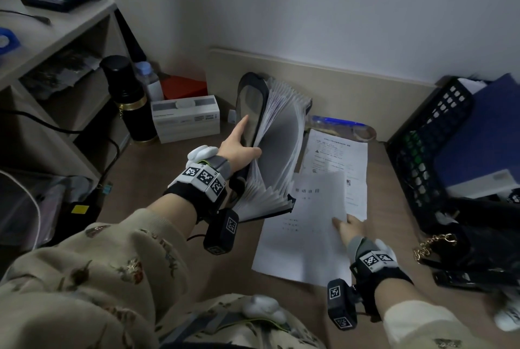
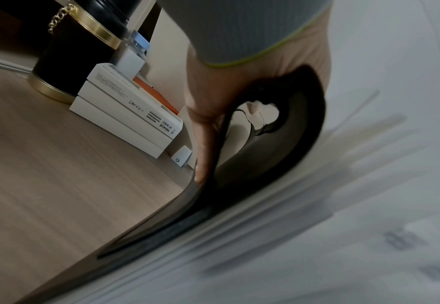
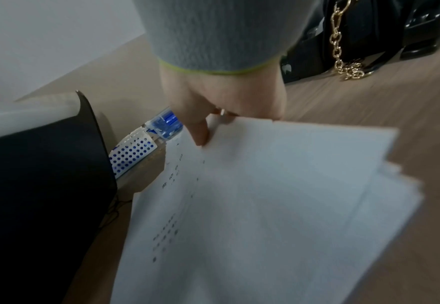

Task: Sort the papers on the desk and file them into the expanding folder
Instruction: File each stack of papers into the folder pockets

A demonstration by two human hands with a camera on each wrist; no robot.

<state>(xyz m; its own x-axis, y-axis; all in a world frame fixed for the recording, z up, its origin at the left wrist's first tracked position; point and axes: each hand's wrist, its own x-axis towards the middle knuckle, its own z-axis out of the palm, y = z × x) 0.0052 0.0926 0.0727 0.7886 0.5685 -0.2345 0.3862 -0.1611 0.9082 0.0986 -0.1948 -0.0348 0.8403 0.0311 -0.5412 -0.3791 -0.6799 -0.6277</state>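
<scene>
The expanding folder (image 1: 277,148) stands fanned open on the desk (image 1: 157,179), its pockets packed with white sheets. My left hand (image 1: 239,146) grips the folder's black front cover: the forefinger lies straight up the outer face while the thumb hooks over the edge against the first pockets, so the cover is pinched and pulled away from the rest. In the left wrist view the cover bows in a curve under that finger.

Just right of the folder, the papers (image 1: 306,236) lie flat on the desk, a loose stack with one printed sheet on top and another sticking out behind it. The folder's near corner overlaps the stack's left edge. My right hand (image 1: 347,226) is on the stack's right edge; in the right wrist view the thumb sits on top of the sheet and the other fingers are curled under its raised corner, so I am pinching the top papers.

Behind the papers, at the folder's right side, lies a clear pencil case (image 1: 340,124) with blue things inside. Farther right of the folder a black mesh tray (image 1: 430,134) holds a blue binder (image 1: 484,134). Left of the folder stand stacked white boxes (image 1: 185,119) and a black flask (image 1: 128,98) with gold bands.
</scene>
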